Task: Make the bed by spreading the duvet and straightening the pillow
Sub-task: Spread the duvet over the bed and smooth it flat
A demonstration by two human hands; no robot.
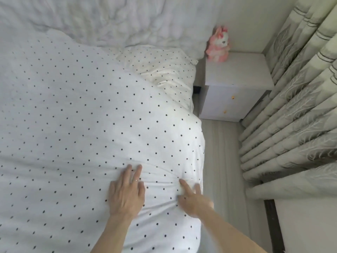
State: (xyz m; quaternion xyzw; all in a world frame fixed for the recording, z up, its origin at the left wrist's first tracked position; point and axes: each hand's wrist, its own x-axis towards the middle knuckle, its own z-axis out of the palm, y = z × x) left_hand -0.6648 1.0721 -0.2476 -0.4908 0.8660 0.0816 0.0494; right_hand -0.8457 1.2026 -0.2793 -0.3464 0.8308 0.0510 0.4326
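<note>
A white duvet (82, 115) with small black dots covers most of the bed. A pillow (164, 70) in the same dotted fabric lies at the bed's head, its near part tucked under the duvet's edge. My left hand (126, 192) rests flat on the duvet near the bed's right side, fingers spread. My right hand (191, 198) presses on the duvet close to the right edge, where the fabric bunches into small folds under the fingers. Whether the right fingers pinch the cloth is unclear.
A padded white headboard (109, 21) runs along the top. A white bedside cabinet (235, 84) stands right of the pillow with a pink plush toy (218, 45) on it. Patterned curtains (295, 110) hang on the right, with a narrow strip of floor (222, 161) beside the bed.
</note>
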